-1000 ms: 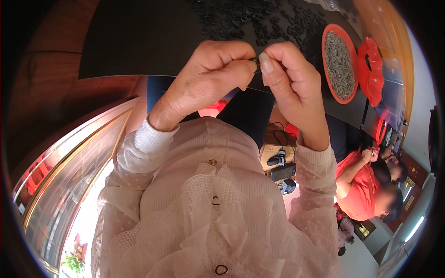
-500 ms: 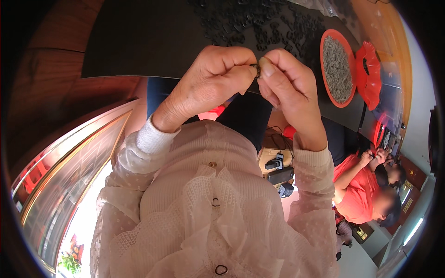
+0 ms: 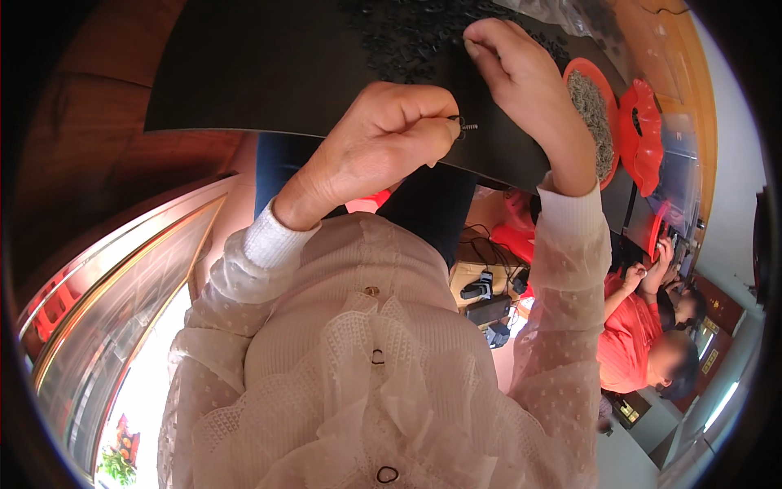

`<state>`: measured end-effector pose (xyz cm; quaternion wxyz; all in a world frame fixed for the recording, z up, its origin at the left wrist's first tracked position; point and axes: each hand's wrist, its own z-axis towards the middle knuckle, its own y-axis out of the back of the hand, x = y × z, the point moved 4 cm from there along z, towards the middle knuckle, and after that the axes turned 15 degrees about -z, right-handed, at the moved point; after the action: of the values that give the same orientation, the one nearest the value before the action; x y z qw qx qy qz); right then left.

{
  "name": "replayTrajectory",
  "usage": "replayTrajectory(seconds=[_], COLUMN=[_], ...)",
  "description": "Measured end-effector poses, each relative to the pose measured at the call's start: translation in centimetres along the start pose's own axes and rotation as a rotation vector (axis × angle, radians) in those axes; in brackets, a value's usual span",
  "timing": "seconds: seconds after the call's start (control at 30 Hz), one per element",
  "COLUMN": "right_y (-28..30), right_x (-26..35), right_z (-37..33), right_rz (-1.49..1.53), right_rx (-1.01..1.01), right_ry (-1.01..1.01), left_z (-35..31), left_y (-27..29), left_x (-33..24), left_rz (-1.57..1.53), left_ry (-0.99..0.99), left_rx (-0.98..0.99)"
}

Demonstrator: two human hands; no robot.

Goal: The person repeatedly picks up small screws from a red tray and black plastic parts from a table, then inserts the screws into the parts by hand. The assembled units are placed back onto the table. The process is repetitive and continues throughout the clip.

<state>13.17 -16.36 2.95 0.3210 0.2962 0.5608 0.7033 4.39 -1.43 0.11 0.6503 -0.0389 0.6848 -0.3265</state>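
My left hand is closed, pinching a small black plastic piece between thumb and forefinger. From that piece a thin metal spring sticks out to the right; the rest is hidden by my fingers. Farther off and to the right, my right hand hovers at the edge of many loose small black pieces scattered on the dark board. Its thumb and forefinger are close together, and whatever may be between them cannot be made out.
An orange-red bowl full of small metal springs stands at the right, partly behind my right wrist. Beside it is a red wavy-rimmed dish. A clear plastic bag lies at the far edge. Another person in red sits at the right.
My right hand has parted from the left and moved away, up and right, to the loose black pieces. My left hand stays nearly in place, with the spring now visible.
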Motion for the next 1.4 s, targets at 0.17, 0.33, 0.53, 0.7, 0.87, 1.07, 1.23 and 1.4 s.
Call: replayTrajectory(seconds=[0.17,0.33,0.53,0.7,0.87,1.07,1.23,1.4], right_y=[-0.7,-0.4,-0.5,-0.6,-0.6,-0.5,1.5,2.5], right_x=[0.0,-0.6,1.0,1.0,1.0,1.0,1.4,2.1], right_z=[-0.1,-0.8,0.3,0.9,1.0,0.4,-1.4,-4.2], right_rz=[-0.136,-0.126,-0.092,-0.094,-0.112,-0.033,0.426,0.997], right_rx=[0.088,0.059,0.017,0.185,0.203,0.032,0.144,0.254], right_ry=[-0.04,-0.047,-0.043,-0.139,-0.152,-0.064,-0.292,-0.496], left_z=[-0.6,-0.9,-0.9,-0.9,-0.7,-0.5,-0.6,-0.4], left_y=[0.0,0.1,0.0,-0.1,-0.1,-0.1,-0.2,0.0], left_x=[0.2,0.3,0.5,0.5,0.7,0.9,0.8,0.3], left_rz=[0.063,0.101,0.07,0.053,0.037,0.028,-0.038,-0.03], left_ry=[-0.078,-0.095,-0.045,0.0,0.029,0.017,0.037,-0.042], left_rx=[-0.008,0.006,-0.004,-0.014,-0.019,-0.011,-0.048,-0.056])
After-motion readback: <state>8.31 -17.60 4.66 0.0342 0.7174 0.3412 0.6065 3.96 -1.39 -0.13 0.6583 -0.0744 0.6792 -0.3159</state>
